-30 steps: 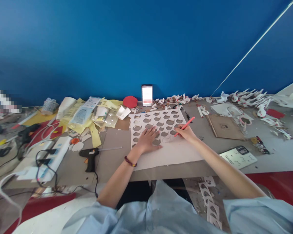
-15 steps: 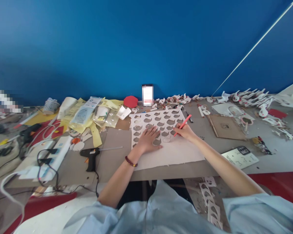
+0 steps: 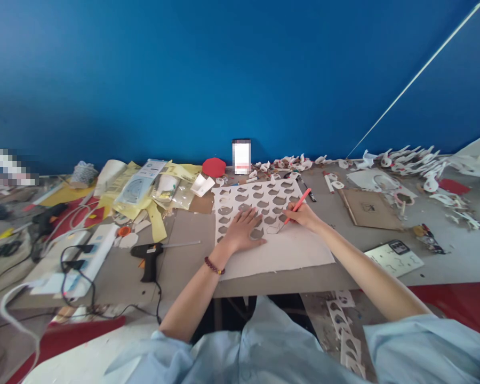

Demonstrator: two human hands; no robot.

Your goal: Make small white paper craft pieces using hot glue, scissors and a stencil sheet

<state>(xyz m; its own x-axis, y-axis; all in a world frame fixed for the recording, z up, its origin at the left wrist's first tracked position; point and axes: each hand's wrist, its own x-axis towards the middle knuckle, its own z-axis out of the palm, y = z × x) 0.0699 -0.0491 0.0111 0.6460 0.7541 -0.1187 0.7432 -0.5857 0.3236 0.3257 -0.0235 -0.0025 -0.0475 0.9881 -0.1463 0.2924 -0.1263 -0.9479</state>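
Note:
A white sheet with several rows of cut-out shapes lies on the table in front of me. My left hand rests flat on it, fingers spread, with a dark red bead bracelet on the wrist. My right hand is closed round a pink-red pencil. The pencil's tip touches the sheet beside a drawn outline, just right of my left fingers.
A black glue gun and a white power strip with cables lie to the left. Yellow packets, a red pad and an upright phone stand behind. A brown card, a printed sheet and white paper scraps are to the right.
My right hand has shifted slightly left with the pencil, its tip moving along the drawn outline. My left hand has stayed flat on the sheet.

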